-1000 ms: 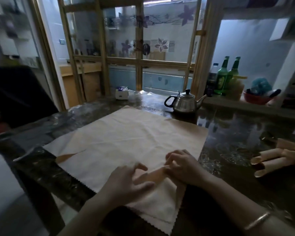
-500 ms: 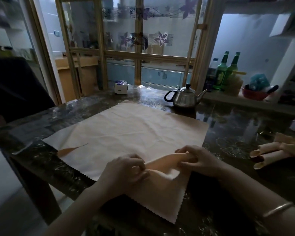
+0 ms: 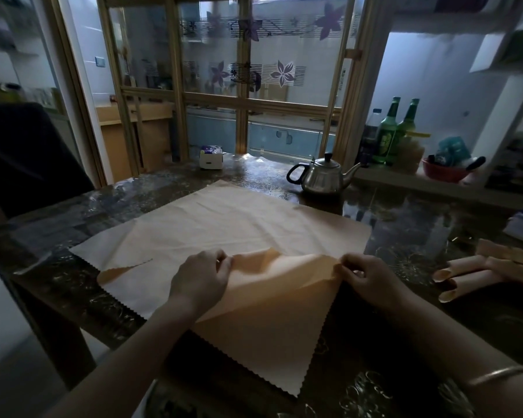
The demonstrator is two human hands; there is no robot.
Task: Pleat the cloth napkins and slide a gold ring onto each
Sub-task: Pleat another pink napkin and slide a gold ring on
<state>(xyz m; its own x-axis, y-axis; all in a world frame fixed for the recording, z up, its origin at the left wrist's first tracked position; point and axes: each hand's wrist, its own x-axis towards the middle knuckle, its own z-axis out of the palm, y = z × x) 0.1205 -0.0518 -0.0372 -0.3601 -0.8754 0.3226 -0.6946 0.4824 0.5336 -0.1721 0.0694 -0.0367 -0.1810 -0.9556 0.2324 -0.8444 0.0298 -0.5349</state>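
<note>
**Both grips pinch the first fold of the napkin**

The left grip (image 3: 203,279) pinches one end of a raised fold and the right grip (image 3: 366,276) pinches the other, fingers and thumbs closed on the cloth. The fold runs left to right between them, roughly in line with the table's near edge, and each grip sits right at its own end, so neither is nearer the work.

The napkin (image 3: 224,224) lies at an angle on the dark table (image 3: 405,230). One corner points at the near edge, and most of the flat cloth spreads beyond the grips toward the far edge. By my reckoning the next pleat has to travel that way, away from the person, with the ridge kept straight across.

The cloth is pale cream on its upper face and warmer orange where the fold lifts it. Its edges are cut in zigzags, and a small flap (image 3: 124,268) is turned over toward the left edge.

Rolled napkins (image 3: 465,267) lie by the right edge. I can see no ring on the table.
</note>
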